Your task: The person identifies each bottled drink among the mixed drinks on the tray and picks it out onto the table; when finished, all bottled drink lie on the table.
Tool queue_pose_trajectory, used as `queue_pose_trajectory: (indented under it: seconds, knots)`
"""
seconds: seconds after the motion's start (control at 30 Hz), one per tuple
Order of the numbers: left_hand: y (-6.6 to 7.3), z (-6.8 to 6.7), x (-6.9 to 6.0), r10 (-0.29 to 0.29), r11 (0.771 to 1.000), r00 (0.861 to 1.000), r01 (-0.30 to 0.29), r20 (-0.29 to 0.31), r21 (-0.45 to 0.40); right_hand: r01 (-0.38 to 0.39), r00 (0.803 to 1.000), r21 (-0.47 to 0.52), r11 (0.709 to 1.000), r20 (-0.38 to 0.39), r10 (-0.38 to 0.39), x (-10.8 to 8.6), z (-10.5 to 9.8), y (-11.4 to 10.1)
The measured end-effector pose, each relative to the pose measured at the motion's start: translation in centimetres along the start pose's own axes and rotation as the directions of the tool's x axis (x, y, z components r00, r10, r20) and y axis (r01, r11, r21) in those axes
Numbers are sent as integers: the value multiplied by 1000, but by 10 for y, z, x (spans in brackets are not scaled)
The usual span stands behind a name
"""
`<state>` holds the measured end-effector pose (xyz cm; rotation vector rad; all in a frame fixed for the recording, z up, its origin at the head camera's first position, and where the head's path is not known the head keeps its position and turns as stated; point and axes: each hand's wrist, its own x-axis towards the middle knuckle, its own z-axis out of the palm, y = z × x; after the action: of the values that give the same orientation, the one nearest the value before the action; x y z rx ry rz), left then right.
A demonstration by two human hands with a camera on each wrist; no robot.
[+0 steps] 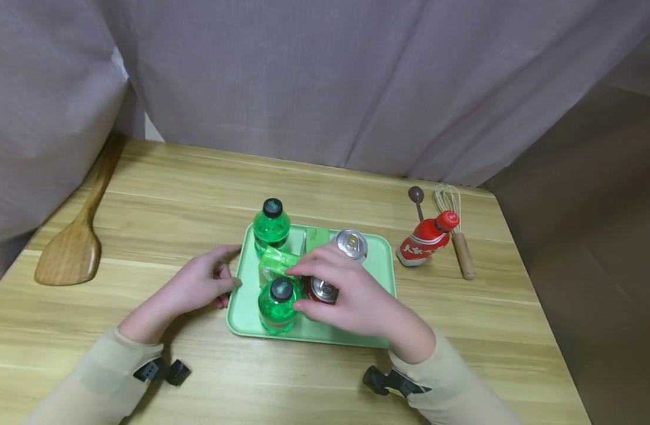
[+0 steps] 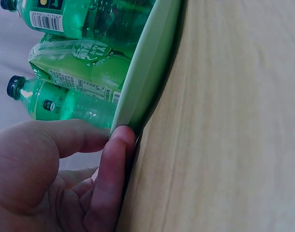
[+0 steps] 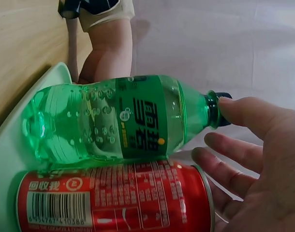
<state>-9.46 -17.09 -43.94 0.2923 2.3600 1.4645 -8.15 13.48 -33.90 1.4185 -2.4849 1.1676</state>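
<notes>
A light green tray [image 1: 380,283] lies on the table; my left hand [image 1: 199,283] pinches its left rim between thumb and finger. On its front left stands a green soda bottle [image 1: 275,313] with a dark cap. My right hand [image 1: 351,292] is over the tray, its thumb [image 3: 249,112] touching that bottle's cap, the other fingers loosely bent above a red cola can [image 3: 113,198]. A second green bottle [image 1: 271,230] stands at the back left. Between the bottles is a green drink carton [image 1: 273,262]. Another can [image 1: 352,243] and a green box [image 1: 317,237], partly hidden, are behind the right hand.
Right of the tray a red-labelled bottle [image 1: 423,241] lies or leans, which I cannot tell. Near it are a whisk [image 1: 463,254] and a brown spoon [image 1: 416,196]. A wooden spatula [image 1: 72,254] lies far left. Grey curtain [image 1: 303,82] hangs behind the table.
</notes>
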Motion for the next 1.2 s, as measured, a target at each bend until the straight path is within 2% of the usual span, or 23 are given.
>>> queue_pose_trajectory:
  seconds: [0.37,0.63,0.93,1.2]
  knots:
    - [3,-4,-1,3,1000,1000,-3,5,-7,-16,999,-88,996,40,19,8,9,-6]
    - [4,-4,-1,5,1000,1000,-5,3,-8,-18,1000,-173,985,-12,16,13,20,-10]
    - [4,-2,-1,12,1000,1000,-12,4,-19,-20,993,-126,992,-114,5,12,26,-9]
    - [1,0,0,14,1000,1000,-14,3,-15,-15,991,-116,993,-136,-1,11,27,-8]
